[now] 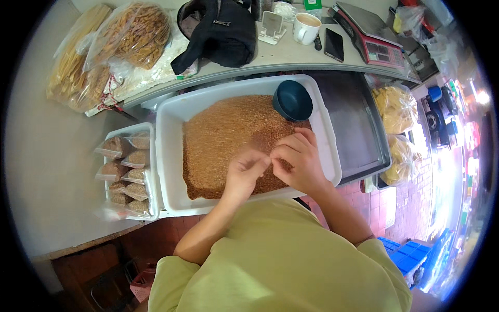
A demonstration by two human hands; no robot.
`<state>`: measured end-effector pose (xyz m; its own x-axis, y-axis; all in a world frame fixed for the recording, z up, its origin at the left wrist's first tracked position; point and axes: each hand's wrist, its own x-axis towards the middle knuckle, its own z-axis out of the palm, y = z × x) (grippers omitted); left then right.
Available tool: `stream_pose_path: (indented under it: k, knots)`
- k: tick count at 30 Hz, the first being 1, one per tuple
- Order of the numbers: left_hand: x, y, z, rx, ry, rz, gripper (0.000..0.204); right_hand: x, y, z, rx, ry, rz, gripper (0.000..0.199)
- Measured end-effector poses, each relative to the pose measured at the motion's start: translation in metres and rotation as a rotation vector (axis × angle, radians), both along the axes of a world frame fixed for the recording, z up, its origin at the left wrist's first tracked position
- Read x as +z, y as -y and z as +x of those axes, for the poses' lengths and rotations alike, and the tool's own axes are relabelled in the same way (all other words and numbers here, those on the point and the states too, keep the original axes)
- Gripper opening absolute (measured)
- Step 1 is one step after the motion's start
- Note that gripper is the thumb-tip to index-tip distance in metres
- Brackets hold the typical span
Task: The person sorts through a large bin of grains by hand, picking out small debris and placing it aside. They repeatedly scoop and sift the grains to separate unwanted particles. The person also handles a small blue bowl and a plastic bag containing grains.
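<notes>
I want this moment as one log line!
left hand, right hand: close together; held item: unclear; below: brown grains in white tub; dark bowl: inside tub

We're wearing a pale yellow-green, short-sleeved fabric shirt [301, 255]. Front looks one solid colour, with a brighter patch of light low down and soft creases. Left sleeve [171, 283] and right sleeve [383, 265] match it: loose, wide-cut, ending near the elbows. Forearms [340, 205] bare, same for our left hand [245, 170] and right hand [299, 158]. Weave too blurred to tell.
</notes>
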<state>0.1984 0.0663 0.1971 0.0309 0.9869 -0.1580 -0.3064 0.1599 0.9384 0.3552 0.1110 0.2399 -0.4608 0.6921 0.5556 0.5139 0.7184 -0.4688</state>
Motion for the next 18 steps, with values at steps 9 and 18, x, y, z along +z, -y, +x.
stream_pose_path:
  k: [9, 18]
  knots:
    - [-0.024, 0.016, 0.002, -0.079, -0.001, -0.090, 0.006, -0.016, 0.015, 0.004, 0.029, 0.065, -0.093, 0.015]
    - [-0.044, 0.022, -0.002, -0.179, -0.097, -0.146, 0.008, -0.039, 0.026, 0.011, 0.037, 0.115, -0.158, 0.014]
